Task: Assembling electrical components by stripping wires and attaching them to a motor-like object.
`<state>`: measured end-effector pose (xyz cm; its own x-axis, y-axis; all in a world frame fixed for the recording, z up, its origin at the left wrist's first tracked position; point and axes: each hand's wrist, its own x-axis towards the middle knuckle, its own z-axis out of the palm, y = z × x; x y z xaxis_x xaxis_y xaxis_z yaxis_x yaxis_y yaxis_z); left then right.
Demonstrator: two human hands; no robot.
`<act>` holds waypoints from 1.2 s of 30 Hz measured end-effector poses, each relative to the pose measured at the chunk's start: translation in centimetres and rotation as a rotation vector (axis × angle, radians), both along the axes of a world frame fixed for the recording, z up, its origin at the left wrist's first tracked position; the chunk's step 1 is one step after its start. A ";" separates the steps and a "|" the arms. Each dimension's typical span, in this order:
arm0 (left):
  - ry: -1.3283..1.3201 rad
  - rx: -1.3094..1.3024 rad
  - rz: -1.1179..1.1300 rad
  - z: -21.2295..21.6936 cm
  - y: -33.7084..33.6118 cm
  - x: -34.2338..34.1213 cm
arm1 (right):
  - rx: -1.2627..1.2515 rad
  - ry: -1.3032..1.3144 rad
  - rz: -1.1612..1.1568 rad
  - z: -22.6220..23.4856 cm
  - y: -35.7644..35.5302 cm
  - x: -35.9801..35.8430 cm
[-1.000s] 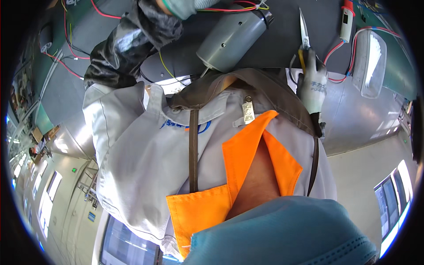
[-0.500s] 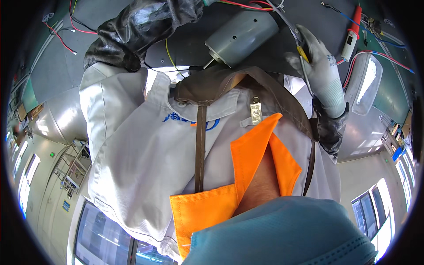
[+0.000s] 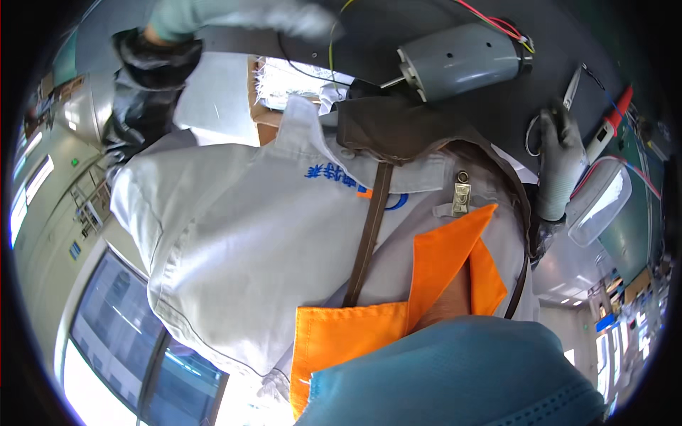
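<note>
A grey cylindrical motor (image 3: 465, 62) lies on the dark table, its thin shaft toward the left and red and yellow wires at its right end. My left hand (image 3: 245, 18), in a pale glove, is at the upper left near a thin yellow wire (image 3: 331, 53); motion smears its fingers. My right hand (image 3: 563, 153), in a grey-white glove, is at the right edge of the table with fingers bent round what looks like scissors (image 3: 571, 91). A silver blade and a ring handle show on either side of those fingers.
Right of my right hand lie a red and white pen-shaped tool (image 3: 608, 131) and a translucent plastic case (image 3: 602, 202). Red and blue wires run beside them. At the table's near edge, a cardboard box (image 3: 264, 117) holds white shredded material.
My left hand has swung into view at the upper left. My right hand has let go of the grey cable with the yellow piece and moved lower right onto the scissors. The view has shifted.
</note>
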<state>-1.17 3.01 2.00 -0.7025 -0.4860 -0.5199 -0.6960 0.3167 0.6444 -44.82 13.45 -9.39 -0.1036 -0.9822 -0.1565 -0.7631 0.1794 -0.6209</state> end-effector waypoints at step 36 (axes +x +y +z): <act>0.366 0.655 0.730 -9.7 12.2 -1.2 | 0.253 -0.422 0.349 1.2 -4.3 2.7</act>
<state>-2.42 15.23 -7.69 -0.5195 -0.5554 -0.6494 -0.3051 -0.5893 0.7481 -42.14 9.19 -8.15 0.3402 -0.8740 -0.3470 -0.5001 0.1443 -0.8538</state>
